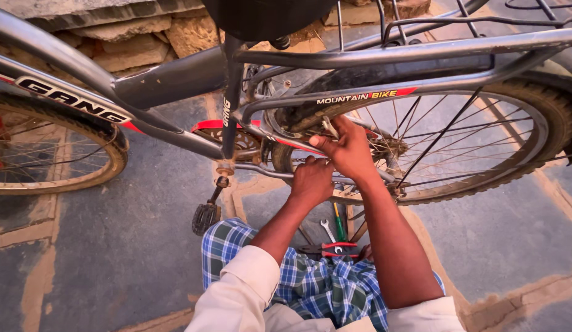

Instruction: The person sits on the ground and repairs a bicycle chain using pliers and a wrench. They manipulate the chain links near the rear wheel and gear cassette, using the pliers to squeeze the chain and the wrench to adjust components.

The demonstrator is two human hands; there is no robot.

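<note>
Our right hand point(347, 150) pinched small grey metal wrench point(329, 127), long axis slanting up-left toward tyre point(544, 98). Left hand point(310, 181) gripped frame tube point(261, 171), fingers closed.

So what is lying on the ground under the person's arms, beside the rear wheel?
On the paved ground lie a silver spanner, a green-handled screwdriver and red-handled pliers. The right arm and checked cloth cover whatever else lies there.
</note>
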